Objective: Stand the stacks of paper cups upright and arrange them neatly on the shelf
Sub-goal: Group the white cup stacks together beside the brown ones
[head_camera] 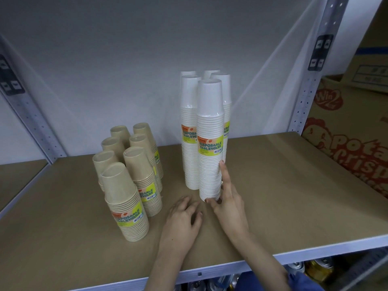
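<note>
**Twelve stacks upright, the front white one under a fingertip**

Twelve wrapped stacks stand on the shelf (283, 185): seven short brown stacks (130, 175) clustered to the left and five tall white ones in the middle. The front white stack (210, 143) is the one in hand, standing just ahead of its four fellows and touching them.

The person's right grip (227, 206) is released rather than clenched. Its forefinger (224, 175) lies straight up the stack's right side and its thumb (210, 201) touches the foot at the front. The stack rises above and slightly left of that palm. The left grip (184, 215) rests loose on the shelf just left of the stack's foot, holding nothing.

I'd judge these columns very light, and tippy because they are so tall and narrow. The film wrap looks slick and the paper would crush under a hard squeeze. The place to hold is low, near the base or around the label band. Pushing high up would likely topple it.
</note>
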Demonstrator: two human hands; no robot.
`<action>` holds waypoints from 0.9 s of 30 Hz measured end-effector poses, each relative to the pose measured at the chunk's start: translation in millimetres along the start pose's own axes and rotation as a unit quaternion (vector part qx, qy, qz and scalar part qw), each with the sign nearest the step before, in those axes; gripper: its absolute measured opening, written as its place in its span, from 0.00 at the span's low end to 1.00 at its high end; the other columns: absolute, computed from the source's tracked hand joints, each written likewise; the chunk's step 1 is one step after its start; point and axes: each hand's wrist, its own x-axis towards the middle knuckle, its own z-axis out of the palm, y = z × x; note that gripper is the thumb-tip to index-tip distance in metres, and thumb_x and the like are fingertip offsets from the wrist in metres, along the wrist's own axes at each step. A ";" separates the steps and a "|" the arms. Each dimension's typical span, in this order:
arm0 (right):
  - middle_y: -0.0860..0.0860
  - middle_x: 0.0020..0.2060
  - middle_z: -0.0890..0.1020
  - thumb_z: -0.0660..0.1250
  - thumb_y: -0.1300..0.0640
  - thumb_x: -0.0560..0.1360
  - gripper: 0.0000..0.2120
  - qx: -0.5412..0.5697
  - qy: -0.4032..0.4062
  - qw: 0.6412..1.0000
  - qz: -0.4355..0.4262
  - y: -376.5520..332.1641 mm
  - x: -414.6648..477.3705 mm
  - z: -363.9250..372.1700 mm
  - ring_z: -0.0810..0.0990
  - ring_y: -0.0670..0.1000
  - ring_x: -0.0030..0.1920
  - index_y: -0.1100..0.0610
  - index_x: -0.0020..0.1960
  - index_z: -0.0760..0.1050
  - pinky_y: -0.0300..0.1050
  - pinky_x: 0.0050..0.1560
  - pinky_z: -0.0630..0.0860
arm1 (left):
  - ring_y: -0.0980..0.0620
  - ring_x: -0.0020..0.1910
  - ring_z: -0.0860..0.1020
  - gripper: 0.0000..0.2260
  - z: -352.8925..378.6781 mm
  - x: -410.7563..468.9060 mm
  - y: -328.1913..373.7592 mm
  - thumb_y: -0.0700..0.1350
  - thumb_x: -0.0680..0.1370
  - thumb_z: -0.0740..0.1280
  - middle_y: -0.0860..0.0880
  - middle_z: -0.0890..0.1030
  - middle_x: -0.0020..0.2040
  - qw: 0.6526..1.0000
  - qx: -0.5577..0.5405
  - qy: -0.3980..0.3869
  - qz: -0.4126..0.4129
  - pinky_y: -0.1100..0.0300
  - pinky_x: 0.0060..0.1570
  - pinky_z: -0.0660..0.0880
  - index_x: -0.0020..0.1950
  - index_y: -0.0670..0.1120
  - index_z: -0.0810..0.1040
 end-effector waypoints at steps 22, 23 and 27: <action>0.47 0.71 0.65 0.68 0.65 0.70 0.48 -0.008 -0.011 1.000 -0.003 -0.5 3.1 -0.3 0.75 0.54 0.61 0.36 0.63 0.33 0.44 0.57 0.71 | 0.54 0.73 0.56 0.17 -0.5 0.9 0.4 0.50 0.80 0.55 0.51 0.60 0.74 1.000 0.010 -0.002 0.005 0.65 0.69 0.53 0.69 0.51 0.65; 0.48 0.70 0.66 0.68 0.65 0.70 0.48 -0.008 -0.010 1.000 -0.003 -0.2 3.3 0.0 0.75 0.54 0.61 0.37 0.63 0.33 0.44 0.57 0.71 | 0.54 0.73 0.56 0.17 -0.5 0.7 0.2 0.49 0.80 0.55 0.51 0.60 0.74 1.000 0.008 -0.002 0.005 0.65 0.69 0.53 0.69 0.51 0.66; 0.48 0.70 0.66 0.68 0.66 0.69 0.49 -0.011 -0.007 1.000 -0.004 1.0 3.5 1.5 0.75 0.54 0.62 0.41 0.64 0.31 0.42 0.56 0.71 | 0.54 0.73 0.57 0.17 0.6 1.4 -0.2 0.49 0.79 0.55 0.51 0.60 0.74 1.000 0.010 0.001 0.008 0.65 0.69 0.53 0.68 0.50 0.66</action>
